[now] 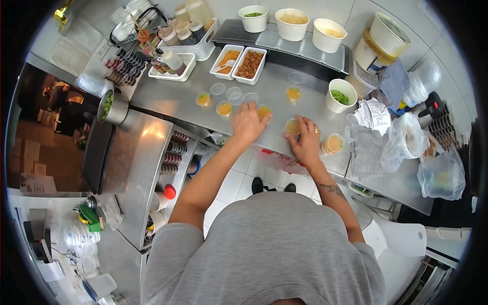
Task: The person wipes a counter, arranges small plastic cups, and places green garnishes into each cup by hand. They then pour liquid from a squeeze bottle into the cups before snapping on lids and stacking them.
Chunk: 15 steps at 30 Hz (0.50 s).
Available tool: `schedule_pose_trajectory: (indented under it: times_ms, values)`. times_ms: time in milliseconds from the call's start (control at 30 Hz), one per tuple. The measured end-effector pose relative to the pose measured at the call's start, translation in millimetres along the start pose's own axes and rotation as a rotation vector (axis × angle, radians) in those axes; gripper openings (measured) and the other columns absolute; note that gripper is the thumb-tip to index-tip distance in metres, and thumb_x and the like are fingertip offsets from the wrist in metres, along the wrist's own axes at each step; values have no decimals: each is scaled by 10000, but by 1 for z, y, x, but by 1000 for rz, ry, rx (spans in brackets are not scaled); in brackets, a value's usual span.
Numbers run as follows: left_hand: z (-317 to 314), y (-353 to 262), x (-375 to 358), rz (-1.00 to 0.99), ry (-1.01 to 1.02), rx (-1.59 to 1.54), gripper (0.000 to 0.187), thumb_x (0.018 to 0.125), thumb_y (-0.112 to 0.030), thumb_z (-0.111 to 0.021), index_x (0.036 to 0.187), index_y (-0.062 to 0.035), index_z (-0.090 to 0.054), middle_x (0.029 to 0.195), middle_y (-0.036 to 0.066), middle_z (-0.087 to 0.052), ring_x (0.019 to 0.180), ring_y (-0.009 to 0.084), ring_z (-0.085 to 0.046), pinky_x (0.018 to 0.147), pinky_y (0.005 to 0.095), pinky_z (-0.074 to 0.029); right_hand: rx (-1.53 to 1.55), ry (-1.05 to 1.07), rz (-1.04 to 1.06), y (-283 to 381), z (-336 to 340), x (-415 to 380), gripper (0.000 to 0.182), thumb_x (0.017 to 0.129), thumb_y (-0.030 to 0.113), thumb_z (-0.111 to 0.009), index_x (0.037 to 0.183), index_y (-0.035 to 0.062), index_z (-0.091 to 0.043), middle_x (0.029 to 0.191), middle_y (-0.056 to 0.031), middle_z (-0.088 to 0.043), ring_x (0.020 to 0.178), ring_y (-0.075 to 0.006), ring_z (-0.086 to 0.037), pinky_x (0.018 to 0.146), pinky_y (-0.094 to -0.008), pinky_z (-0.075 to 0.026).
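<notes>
My left hand [248, 124] is curled at a small clear plastic cup [264, 111] of orange-yellow filling, its thumb against the near side and its fingertips by a round clear lid [250, 97]. With thumb and fingers, my right hand [306, 142] grips the edge of another small plastic cup [292, 127]. Similar filled cups stand around: one [223, 108] left of my left hand, one [203, 99] farther left, and one [293, 94] behind. Stacked filled cups [333, 144] sit right of my right hand. Loose clear lids [234, 93] lie behind the cups.
Two white trays [249, 66] of toppings, one with a spoon, stand at the back of the steel counter [173, 104]. White tubs [292, 24] line a raised shelf. A tub of chopped greens [340, 95], receipts [373, 116], a grey cloth [367, 147] and plastic bags [406, 140] are rightward.
</notes>
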<state>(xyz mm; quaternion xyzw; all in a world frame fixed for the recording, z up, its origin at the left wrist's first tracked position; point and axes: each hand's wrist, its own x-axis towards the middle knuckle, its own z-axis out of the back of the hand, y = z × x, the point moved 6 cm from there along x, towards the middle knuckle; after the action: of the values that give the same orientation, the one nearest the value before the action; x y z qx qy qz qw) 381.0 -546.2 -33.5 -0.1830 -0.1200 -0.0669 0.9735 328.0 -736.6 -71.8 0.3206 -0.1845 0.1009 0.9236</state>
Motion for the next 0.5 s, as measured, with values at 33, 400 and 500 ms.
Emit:
schedule_pose_trajectory:
  times_ms: [33,400,500]
  values:
    - [-3,-1,1,-10,7,8,532,789,-454,-708,989,20,-573,922,211,-615,829,396,-635,692,485,-508,2,-7,-35,-5,1,4,644,783,278,-746,1323,26,-500,1232,-182,-521,1121,-370,-480,966,-474,-366]
    - [-8,-17,-20,-153,78,-25,455,756,-340,-743,1041,-29,-572,998,193,-541,867,381,-612,701,475,-505,305,68,-51,26,-1,-16,603,859,195,-685,1359,-28,-434,1226,-234,-524,1111,-355,-510,936,-418,-424]
    - [-4,-19,-36,-78,201,-115,482,756,-312,-744,1125,-68,-553,1008,194,-526,857,390,-615,706,484,-507,792,273,-394,27,-25,-26,536,944,210,-587,1391,-24,-407,1242,-183,-544,1106,-265,-533,917,-372,-436]
